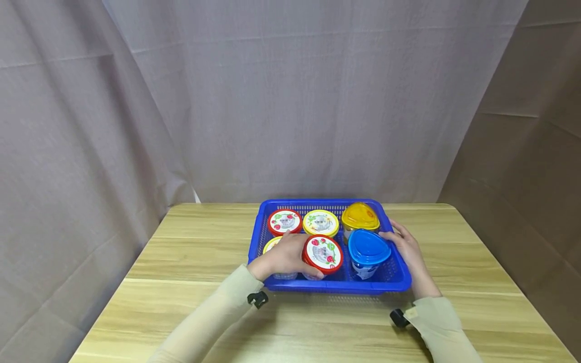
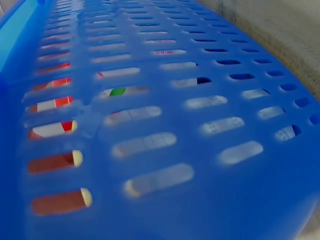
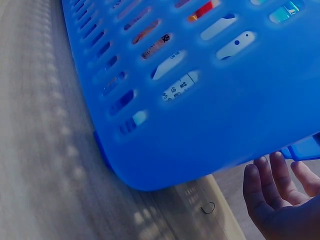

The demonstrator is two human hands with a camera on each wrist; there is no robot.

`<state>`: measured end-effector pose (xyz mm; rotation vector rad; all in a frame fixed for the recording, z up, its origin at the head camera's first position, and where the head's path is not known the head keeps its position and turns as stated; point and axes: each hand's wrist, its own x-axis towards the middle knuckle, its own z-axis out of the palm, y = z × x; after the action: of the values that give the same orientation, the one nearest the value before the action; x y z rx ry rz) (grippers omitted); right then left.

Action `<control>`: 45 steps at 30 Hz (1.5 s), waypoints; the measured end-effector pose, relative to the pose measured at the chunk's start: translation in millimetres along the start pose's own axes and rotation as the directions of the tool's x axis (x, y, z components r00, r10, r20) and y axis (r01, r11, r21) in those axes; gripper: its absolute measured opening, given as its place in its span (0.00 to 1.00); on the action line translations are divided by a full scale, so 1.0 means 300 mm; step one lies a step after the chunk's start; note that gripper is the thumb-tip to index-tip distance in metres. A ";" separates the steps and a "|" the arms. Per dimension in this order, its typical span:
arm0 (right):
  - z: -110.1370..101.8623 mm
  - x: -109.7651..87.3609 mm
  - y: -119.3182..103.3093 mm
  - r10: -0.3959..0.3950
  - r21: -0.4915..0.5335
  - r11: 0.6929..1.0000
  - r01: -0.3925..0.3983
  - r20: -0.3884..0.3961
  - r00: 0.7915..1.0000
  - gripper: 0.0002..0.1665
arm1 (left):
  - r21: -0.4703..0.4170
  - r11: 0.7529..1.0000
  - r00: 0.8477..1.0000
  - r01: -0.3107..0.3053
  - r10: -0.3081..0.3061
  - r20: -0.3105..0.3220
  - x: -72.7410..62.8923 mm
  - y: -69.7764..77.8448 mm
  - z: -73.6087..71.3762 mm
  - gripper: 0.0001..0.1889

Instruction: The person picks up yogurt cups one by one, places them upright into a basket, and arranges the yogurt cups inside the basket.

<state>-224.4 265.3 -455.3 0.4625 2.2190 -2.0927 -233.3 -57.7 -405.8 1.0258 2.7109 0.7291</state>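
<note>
My left hand (image 1: 287, 256) reaches into a blue plastic basket (image 1: 327, 286) and grips a red-lidded tub (image 1: 323, 253), its thumb along the tub's near side. The lid, printed with strawberries, tilts toward me. Part of a yellow-lidded tub (image 1: 272, 243) shows behind that hand. At the basket's right rim lies my right hand (image 1: 407, 248), thumb reaching over the rim beside a blue-lidded cup (image 1: 368, 249). In the right wrist view, the loosely bent fingers (image 3: 281, 177) have their tips right at the basket's edge. The left wrist view holds only slotted basket wall.
Along the basket's back row stand another red-lidded tub (image 1: 284, 222), a yellow-lidded tub (image 1: 321, 223) and a yellow domed-lid cup (image 1: 360, 218). The basket rests on a wood-grain table (image 1: 190, 272). Grey cloth (image 1: 308, 111) hangs behind the table.
</note>
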 end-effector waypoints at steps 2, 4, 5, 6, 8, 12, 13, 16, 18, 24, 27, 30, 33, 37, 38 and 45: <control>-0.001 0.001 0.001 -0.002 -0.005 1.000 0.002 -0.001 1.000 0.47 | -0.004 1.000 1.000 -0.009 0.009 0.001 0.001 -0.002 0.003 0.43; -0.002 0.002 0.000 -0.002 -0.011 1.000 0.002 -0.002 1.000 0.47 | -0.001 1.000 1.000 -0.019 0.019 0.003 0.002 -0.004 0.005 0.43; -0.002 0.001 0.000 -0.001 -0.010 1.000 0.001 -0.001 1.000 0.47 | 0.000 1.000 1.000 -0.023 0.023 0.006 0.002 -0.005 0.005 0.43; -0.002 0.001 0.000 -0.001 -0.009 1.000 0.001 0.000 1.000 0.46 | 0.002 1.000 1.000 -0.028 0.028 0.006 0.003 -0.005 0.005 0.43; -0.004 0.002 -0.002 0.000 -0.006 1.000 0.001 0.006 1.000 0.46 | 0.009 1.000 1.000 -0.026 0.026 0.007 0.004 -0.006 0.004 0.43; -0.005 0.003 -0.001 -0.004 -0.004 1.000 0.004 0.008 1.000 0.47 | 0.038 0.999 1.000 -0.010 0.009 0.019 0.006 -0.008 -0.001 0.44; -0.004 0.002 -0.001 -0.004 -0.003 1.000 0.004 0.008 1.000 0.47 | 0.047 0.999 1.000 0.000 -0.001 0.024 0.006 -0.009 -0.001 0.45; -0.003 0.000 0.000 -0.002 0.008 1.000 0.002 0.009 1.000 0.47 | 0.071 0.997 0.999 0.024 -0.027 0.042 0.004 -0.009 -0.004 0.47; -0.003 -0.002 0.001 0.001 0.016 1.000 -0.001 0.010 1.000 0.47 | 0.077 0.996 0.998 0.038 -0.042 0.050 0.003 -0.009 -0.004 0.49; -0.003 -0.004 -0.003 0.003 0.023 1.000 -0.003 0.014 1.000 0.48 | 0.074 0.997 0.999 -0.007 0.003 0.049 0.005 -0.008 -0.006 0.47; 0.000 -0.005 -0.006 0.001 0.024 1.000 -0.001 0.012 1.000 0.48 | 0.081 0.996 0.999 -0.023 0.020 0.047 0.004 -0.004 -0.007 0.47; 0.001 -0.004 -0.009 -0.006 0.017 1.000 0.006 0.011 1.000 0.48 | 0.079 0.997 0.999 -0.007 0.003 0.044 0.001 0.000 -0.006 0.49; 0.000 -0.001 -0.009 -0.012 0.007 1.000 0.012 0.010 1.000 0.48 | 0.065 0.998 0.999 0.016 -0.019 0.041 0.000 0.003 -0.004 0.49; -0.003 0.000 -0.007 0.002 0.016 1.000 -0.003 0.017 1.000 0.47 | 0.067 0.998 0.999 0.022 -0.025 0.048 -0.001 0.005 -0.002 0.50; -0.004 0.001 -0.006 0.009 0.021 1.000 -0.009 0.020 1.000 0.47 | 0.071 0.997 0.999 0.020 -0.023 0.048 -0.001 0.005 -0.001 0.50; -0.007 0.004 -0.002 0.018 0.037 0.999 -0.019 0.032 0.999 0.47 | 0.066 0.998 1.000 0.005 -0.008 0.030 0.003 -0.005 0.005 0.47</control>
<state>-225.4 267.7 -455.0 0.4470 2.1541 -2.1202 -234.5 -57.4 -407.7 1.0330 2.7277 0.6211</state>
